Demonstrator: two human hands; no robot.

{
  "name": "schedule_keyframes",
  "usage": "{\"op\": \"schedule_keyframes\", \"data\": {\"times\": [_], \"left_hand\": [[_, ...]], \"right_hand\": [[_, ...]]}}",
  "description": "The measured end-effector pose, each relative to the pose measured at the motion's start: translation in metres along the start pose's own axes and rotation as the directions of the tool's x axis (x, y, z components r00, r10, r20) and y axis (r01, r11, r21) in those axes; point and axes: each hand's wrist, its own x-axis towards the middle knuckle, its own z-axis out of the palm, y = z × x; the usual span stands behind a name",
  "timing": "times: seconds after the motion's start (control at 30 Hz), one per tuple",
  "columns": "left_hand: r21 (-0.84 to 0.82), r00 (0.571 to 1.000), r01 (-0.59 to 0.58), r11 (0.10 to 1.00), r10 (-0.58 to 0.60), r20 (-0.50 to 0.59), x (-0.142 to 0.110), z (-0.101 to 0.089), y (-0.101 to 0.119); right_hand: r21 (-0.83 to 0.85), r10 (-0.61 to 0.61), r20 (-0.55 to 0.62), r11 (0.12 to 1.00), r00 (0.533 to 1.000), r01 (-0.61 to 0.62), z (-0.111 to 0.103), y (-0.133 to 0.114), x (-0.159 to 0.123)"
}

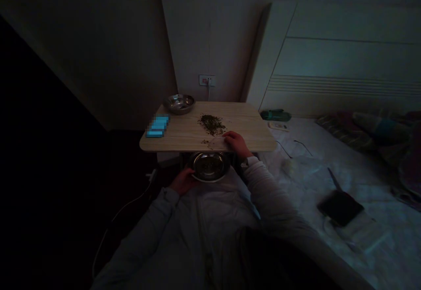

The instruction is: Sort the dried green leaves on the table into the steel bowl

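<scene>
My left hand [183, 182] grips the left rim of a shiny metal bowl [210, 177], held just below the table's front edge over my lap. Dark bits lie in its bottom. Over the front of the small wooden table [177, 143], my right hand [236, 143] is closed, fingers pinched on a thin see-through piece [217, 142] whose kind is hard to make out in the dim light. A few small dark grains lie beside that piece. Beyond it spreads a loose heap of dark greenish grains [212, 123].
A second metal bowl [180, 104] stands at the table's back left corner, with a lit phone [158, 126] in front of it. On the bed to the right lie a green bottle [276, 115], a remote [278, 126] and a dark tablet-like object [340, 207]. A white cable [123, 203] trails at left.
</scene>
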Motion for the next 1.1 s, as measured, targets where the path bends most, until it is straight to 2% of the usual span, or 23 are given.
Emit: {"op": "schedule_keyframes", "data": {"times": [0.23,0.47,0.77,1.1], "left_hand": [[-0.003,1.0,-0.011,1.0,0.011,0.016,0.0022,-0.004,-0.0017],[-0.005,0.999,-0.018,1.0,0.019,0.035,0.0023,-0.0041,-0.0008],[0.007,1.0,-0.009,1.0,0.009,0.008,0.0068,-0.0061,-0.0018],[-0.006,1.0,0.003,1.0,-0.003,0.017,-0.0009,-0.0015,0.001]], "right_hand": [[-0.002,-0.012,0.005,1.0,1.0,0.012,0.001,0.0066,0.0018],[-0.026,0.011,0.016,1.0,1.0,-0.011,0.0012,0.001,-0.0006],[-0.037,-0.003,0.021,0.999,1.0,0.004,0.0006,0.004,0.0021],[-0.001,-0.035,0.027,0.999,0.999,0.035,-0.0008,0.0023,0.0005]]}}
